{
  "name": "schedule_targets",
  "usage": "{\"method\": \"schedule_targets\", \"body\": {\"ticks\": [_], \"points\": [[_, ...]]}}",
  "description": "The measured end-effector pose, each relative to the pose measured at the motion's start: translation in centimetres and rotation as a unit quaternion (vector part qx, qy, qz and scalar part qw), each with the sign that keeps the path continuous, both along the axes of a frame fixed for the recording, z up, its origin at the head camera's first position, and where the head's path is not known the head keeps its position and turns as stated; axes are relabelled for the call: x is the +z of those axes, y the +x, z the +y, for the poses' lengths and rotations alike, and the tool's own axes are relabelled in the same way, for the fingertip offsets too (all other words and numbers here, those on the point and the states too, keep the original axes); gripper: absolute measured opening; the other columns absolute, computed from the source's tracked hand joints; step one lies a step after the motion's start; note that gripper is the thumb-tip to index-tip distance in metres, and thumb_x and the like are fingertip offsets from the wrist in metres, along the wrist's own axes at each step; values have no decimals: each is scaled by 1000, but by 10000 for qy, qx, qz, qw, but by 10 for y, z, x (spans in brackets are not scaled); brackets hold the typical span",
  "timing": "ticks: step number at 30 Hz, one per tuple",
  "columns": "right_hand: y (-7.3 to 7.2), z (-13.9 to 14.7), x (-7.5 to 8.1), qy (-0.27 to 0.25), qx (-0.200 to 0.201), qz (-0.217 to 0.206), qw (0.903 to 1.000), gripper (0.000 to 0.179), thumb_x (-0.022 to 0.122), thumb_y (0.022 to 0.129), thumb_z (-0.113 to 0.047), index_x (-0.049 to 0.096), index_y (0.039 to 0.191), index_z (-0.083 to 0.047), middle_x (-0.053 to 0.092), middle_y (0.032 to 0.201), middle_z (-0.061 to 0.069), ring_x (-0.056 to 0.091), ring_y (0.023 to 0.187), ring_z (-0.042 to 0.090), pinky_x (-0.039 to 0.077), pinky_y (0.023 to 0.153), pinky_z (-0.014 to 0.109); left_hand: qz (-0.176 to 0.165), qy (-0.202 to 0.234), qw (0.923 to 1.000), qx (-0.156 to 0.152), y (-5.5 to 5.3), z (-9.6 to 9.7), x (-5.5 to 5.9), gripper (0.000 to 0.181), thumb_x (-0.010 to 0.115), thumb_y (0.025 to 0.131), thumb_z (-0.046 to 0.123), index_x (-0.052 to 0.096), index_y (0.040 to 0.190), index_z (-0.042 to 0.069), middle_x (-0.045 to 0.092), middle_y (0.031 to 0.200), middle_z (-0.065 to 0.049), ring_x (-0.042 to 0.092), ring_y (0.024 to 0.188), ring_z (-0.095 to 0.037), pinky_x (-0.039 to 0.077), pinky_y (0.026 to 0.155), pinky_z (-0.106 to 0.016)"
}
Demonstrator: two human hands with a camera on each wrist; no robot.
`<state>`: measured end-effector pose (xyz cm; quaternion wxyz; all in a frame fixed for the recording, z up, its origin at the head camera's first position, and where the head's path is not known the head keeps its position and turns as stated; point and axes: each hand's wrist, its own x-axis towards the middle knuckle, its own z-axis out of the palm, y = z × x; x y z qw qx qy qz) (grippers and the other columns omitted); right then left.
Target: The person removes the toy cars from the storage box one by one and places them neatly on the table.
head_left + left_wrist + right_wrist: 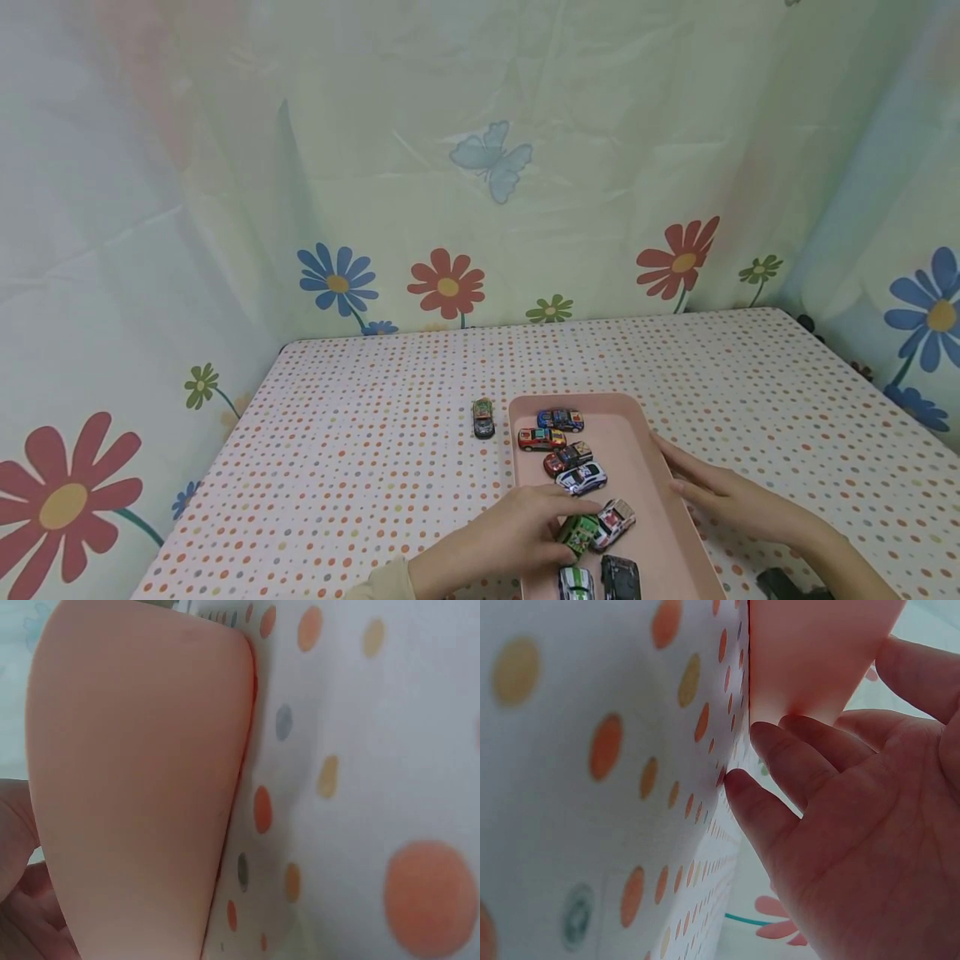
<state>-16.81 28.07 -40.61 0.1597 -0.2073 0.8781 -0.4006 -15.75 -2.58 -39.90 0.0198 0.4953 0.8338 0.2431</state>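
Green toy car (pixel 578 536) is in the pink tray (pixel 667 533); as far as I can tell past the covering fingers, the left hand (pixel 525 529) pinches it. The right hand (pixel 738 500), fingers loosely extended, touches the tray's side. I judge a slipping pinch could knock it into the white-and-red car (pixel 616 522) just beside.

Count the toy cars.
9: one green-black car on the dotted tabletop; in the pink rectangular tray, far to near: blue, red-yellow, red-black, white-black, white-red, green, black and white-green. The left hand or frame edge may hide more.
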Motion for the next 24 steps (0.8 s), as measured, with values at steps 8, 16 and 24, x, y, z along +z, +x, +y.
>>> {"method": "schedule_targets", "body": {"ticks": [8,16,24], "points": [[1,0,2,-47,-7,34,10000,63,41,101,-29,12,149,-1,14,147,30,16,129,49,37,91,20,-416,93,9991,17,3,1,3,54,77,78,9,58,128,13,59,106,5,50,77,10,40,63,-4],[0,-3,3,-156,-125,-138,9997,66,42,101,-31,10,149,0,11,148,29,12,132,49,26,98,59,-1033,378,9939,-8,2,-2,5,54,74,80,4,57,130,13,57,119,2,54,76,10,43,63,-5],[1,-1,2,-196,-7,-160,9997,65,42,101,-29,10,149,1,10,148,30,12,131,50,33,90,14,-2014,776,9763,-186,-3,-7,13,54,71,81,1,55,132,10,58,122,3,58,78,8,47,65,-11]]}}
